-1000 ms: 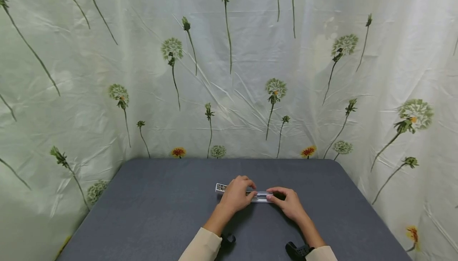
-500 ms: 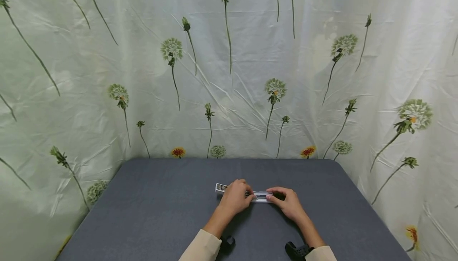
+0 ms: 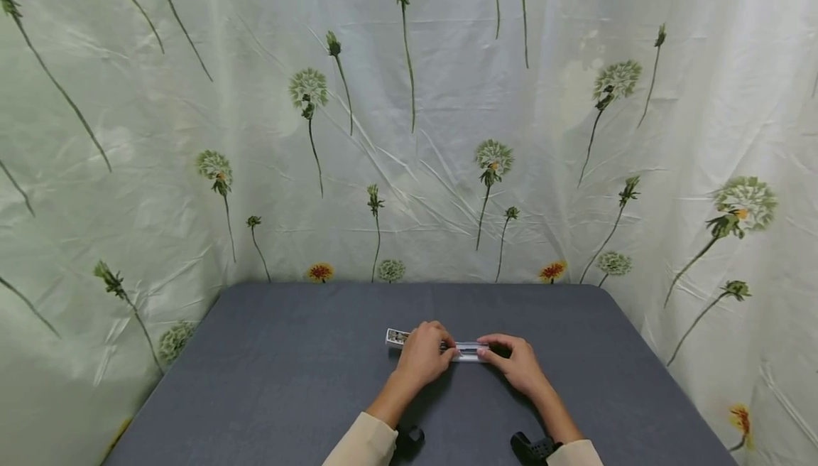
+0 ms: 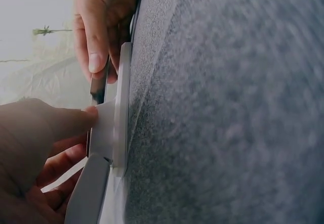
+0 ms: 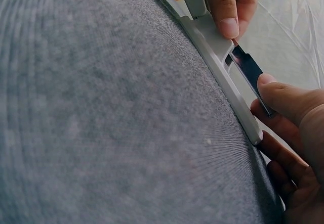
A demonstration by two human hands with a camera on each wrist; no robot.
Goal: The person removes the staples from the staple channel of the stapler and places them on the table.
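A white stapler [image 3: 469, 356] lies on the table with its top arm [image 3: 396, 338] swung back to the left. Its white base [image 4: 120, 118] is against the cloth in the left wrist view. Above the base runs the dark, shiny metal magazine [image 5: 248, 70]. My left hand [image 3: 420, 354] pinches the stapler near its middle, thumb on the near side and fingers on the far side. At the right end, my right hand [image 3: 519, 366] holds the magazine between thumb and index finger. The left hand hides the middle part in the head view.
The table [image 3: 287, 381] has a dark grey cloth surface with rounded far corners. Behind it hangs a pale curtain [image 3: 422, 168] printed with dandelions. Black wrist straps [image 3: 533, 448] sit below both hands, by the cream sleeves [image 3: 364, 441].
My left index finger has come down from a raised position toward the thumb, closing onto the stapler. The right hand and the stapler stay about where they were.
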